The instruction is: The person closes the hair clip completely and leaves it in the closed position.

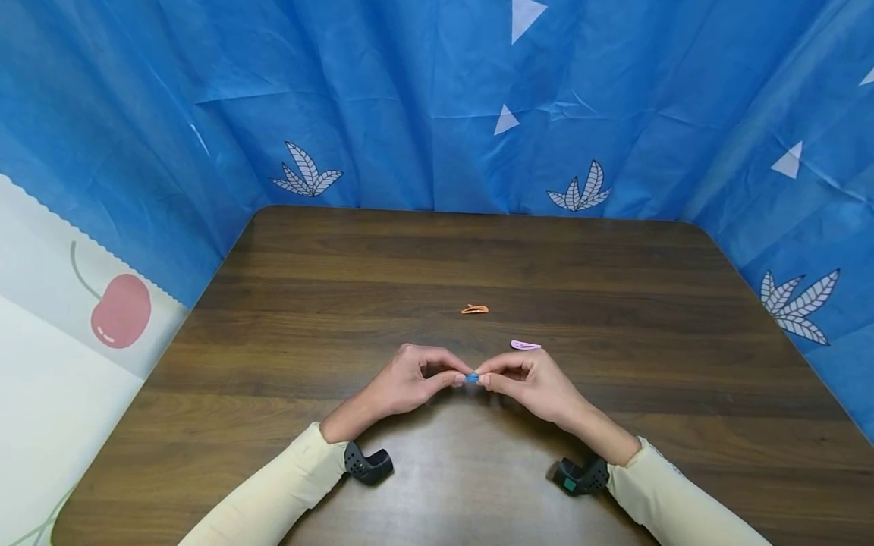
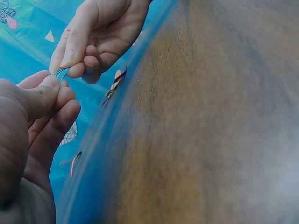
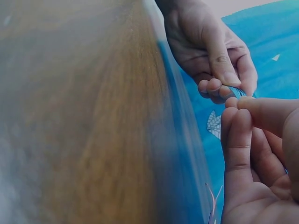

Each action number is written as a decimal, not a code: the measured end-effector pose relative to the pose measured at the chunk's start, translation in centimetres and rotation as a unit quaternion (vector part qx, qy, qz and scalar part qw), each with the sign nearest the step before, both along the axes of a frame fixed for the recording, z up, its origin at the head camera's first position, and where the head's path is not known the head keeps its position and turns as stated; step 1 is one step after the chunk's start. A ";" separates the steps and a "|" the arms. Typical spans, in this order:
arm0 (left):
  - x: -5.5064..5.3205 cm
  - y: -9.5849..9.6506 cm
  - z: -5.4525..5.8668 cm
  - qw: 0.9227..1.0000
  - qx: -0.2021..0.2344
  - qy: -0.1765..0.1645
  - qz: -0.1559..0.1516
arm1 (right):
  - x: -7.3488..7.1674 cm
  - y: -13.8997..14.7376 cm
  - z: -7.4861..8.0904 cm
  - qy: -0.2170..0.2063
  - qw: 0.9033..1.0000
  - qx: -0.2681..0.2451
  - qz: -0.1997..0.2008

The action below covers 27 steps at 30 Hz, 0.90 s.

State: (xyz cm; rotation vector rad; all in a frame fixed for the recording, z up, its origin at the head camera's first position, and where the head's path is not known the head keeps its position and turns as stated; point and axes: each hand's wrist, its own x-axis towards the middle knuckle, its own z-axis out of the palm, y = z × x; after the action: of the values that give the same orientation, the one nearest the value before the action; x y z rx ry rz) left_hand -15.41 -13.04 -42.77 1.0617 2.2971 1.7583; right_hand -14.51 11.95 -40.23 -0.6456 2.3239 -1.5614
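Both hands pinch one small blue hair clip (image 1: 472, 377) between them, low over the table. Thumb and forefinger of my left hand (image 1: 407, 379) grip one end, and those of my right hand (image 1: 539, 383) the other. Only the clip's thin middle shows between the fingertips; its ends are hidden. Seen from the left wrist, the blue clip (image 2: 60, 73) has slender strands with a gap between them. Just beyond the right hand lies a pale purple snap hair clip (image 1: 525, 345). An orange hair clip (image 1: 475, 309) lies farther back, its parts sprung apart.
The brown wooden table (image 1: 341, 265) has rounded far corners. A blue curtain (image 1: 410, 98) with leaf and triangle prints hangs behind it, and a white panel with a printed cherry (image 1: 121, 311) is at the left. Black camera mounts (image 1: 369, 464) sit at both wrists.
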 end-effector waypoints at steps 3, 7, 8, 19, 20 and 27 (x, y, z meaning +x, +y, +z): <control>0.0 -0.1 0.0 1.000 0.004 0.005 0.002 | 0.0 -0.1 0.0 -0.002 1.000 0.001 -0.004; -0.1 -0.3 -0.1 1.000 0.006 0.008 0.006 | 0.0 -0.3 0.0 -0.006 1.000 0.003 -0.013; -0.1 -0.3 -0.1 1.000 0.006 0.008 0.007 | 0.1 -0.3 0.0 -0.007 1.000 0.004 -0.015; 0.0 -0.4 -0.2 1.000 0.003 0.009 0.012 | 0.1 -0.5 -0.3 -0.014 1.000 0.006 -0.017; 0.0 -0.4 -0.2 1.000 0.003 0.009 0.012 | 0.1 -0.5 -0.3 -0.014 1.000 0.005 -0.016; -0.1 -0.5 -0.4 1.000 0.011 0.008 0.008 | -0.1 -0.5 -0.5 -0.016 1.000 -0.003 -0.009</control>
State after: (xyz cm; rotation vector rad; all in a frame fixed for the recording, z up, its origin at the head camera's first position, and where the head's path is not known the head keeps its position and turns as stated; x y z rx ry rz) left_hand -15.56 -13.55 -43.20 1.0678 2.3082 1.7921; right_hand -14.59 11.44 -40.76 -0.5972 2.3086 -1.5769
